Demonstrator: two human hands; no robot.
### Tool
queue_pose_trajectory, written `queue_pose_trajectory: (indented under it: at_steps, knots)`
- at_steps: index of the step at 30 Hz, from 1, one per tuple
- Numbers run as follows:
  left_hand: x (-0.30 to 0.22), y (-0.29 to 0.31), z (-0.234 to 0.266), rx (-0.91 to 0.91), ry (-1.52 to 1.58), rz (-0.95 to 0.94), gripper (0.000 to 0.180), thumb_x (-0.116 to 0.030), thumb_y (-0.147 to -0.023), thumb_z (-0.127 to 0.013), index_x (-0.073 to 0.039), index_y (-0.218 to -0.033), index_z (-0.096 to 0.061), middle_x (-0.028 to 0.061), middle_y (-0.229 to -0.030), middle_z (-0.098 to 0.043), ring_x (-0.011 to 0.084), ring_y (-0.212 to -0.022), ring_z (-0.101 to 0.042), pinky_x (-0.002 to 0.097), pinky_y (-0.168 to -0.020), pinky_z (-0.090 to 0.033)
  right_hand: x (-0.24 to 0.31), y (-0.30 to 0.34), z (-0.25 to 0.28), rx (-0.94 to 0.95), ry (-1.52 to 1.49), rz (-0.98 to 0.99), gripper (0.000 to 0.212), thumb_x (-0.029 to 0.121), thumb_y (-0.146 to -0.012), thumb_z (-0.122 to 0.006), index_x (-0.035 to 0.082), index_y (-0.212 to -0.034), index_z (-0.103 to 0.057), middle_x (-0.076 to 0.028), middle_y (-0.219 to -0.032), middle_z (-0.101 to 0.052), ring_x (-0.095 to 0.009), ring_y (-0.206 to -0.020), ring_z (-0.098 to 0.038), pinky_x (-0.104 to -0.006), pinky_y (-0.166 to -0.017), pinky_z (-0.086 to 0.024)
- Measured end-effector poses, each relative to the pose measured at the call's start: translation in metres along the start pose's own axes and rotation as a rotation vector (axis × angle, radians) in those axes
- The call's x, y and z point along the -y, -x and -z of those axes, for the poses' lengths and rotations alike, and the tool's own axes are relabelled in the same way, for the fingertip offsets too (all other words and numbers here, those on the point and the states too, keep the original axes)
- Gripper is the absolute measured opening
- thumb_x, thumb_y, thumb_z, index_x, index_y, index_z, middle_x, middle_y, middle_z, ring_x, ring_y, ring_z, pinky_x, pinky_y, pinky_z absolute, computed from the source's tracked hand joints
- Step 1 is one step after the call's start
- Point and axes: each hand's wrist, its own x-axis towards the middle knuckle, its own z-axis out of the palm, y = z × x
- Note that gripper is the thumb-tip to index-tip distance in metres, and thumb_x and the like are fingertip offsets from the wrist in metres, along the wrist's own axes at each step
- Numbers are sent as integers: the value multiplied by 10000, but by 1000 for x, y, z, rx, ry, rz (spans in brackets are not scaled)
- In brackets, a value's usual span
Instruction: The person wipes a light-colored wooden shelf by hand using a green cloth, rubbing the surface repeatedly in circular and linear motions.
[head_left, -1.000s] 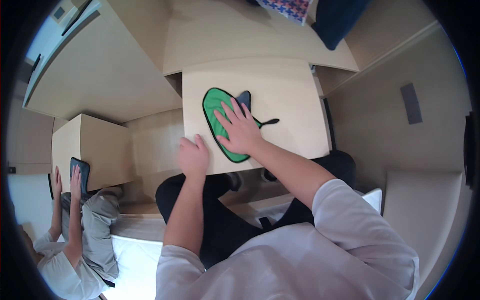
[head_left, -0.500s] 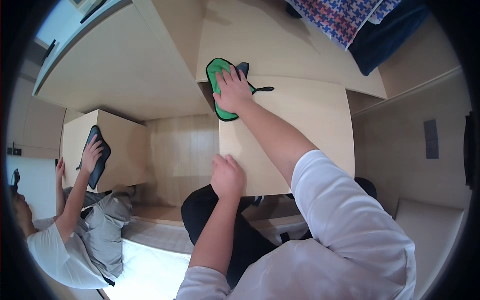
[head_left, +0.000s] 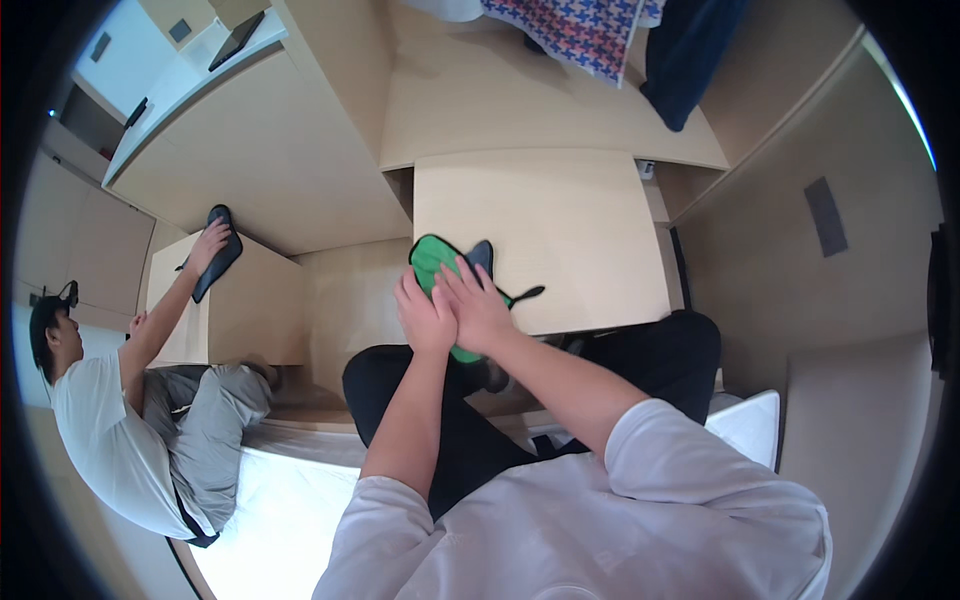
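A green cloth with black edging and a grey-blue underside lies over the near left corner of a pale wooden tabletop; part of it hangs past the edge. My right hand presses flat on this cloth, fingers stretched forward. Close against it, my left hand rests at the cloth's left side with its fingers extended, and the two hands touch. A black loop sticks out from the cloth to the right.
To the left, another person wipes a wooden box-like unit with a dark cloth. Patterned fabric and dark fabric lie at the back. A tall wooden panel stands right; my knees are under the tabletop's front edge.
My right hand has drawn the cloth from the far left corner to the near left one. My left hand has left the table's edge and joined it at the cloth. The view has shifted.
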Motion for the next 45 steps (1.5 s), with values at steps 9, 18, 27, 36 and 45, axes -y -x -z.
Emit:
queue_pose_trajectory:
  at_steps: [9, 18, 27, 36, 45]
  knots:
    - [-26, 84, 5, 378, -96, -288, 686, -426, -1066, -547, -31, -1618, -451, 337, -1705, -310, 532, -1599, -250, 722, -1267, -188, -23, 81, 41, -29, -808, 18, 383, 102, -995, -591, 52, -1354, -715, -206, -1392, -697, -382, -1485, -537, -568, -1238, -391]
    - [-67, 57, -41, 302, -695, -365, 940, -649, -1001, -567, -97, -1713, -296, 344, -1743, -194, 573, -1614, -136, 799, -1224, -111, -236, 99, 83, -343, -27, -630, 465, 240, -1005, -650, 90, -1446, -647, -248, -1630, -491, -465, -1538, -412, -592, -1234, -368]
    - [-82, -101, -101, 197, -737, -212, 865, -666, -1020, -526, -180, -1708, -325, 296, -1760, -222, 523, -1636, -133, 769, -1250, -110, -228, 100, 80, -38, 152, -878, 838, 519, -1016, -567, 80, -1691, -332, -292, -1770, -179, -526, -1637, -112, -726, -1257, -177]
    - [-80, -247, -158, 190, -787, -163, 770, -622, -1056, -486, -195, -1686, -367, 212, -1746, -330, 430, -1644, -205, 714, -1278, -128, -227, 103, 82, -26, 160, -854, 868, 509, -987, -575, 54, -1685, -331, -336, -1752, -188, -566, -1617, -136, -748, -1221, -201]
    - [-86, -138, -147, 211, -706, -396, 835, -574, -1029, -560, -101, -1685, -351, 215, -1749, -322, 408, -1652, -204, 648, -1313, -137, -227, 102, 86, -5, 123, -890, 868, 528, -1010, -547, 86, -1712, -291, -286, -1782, -161, -514, -1644, -107, -718, -1254, -183]
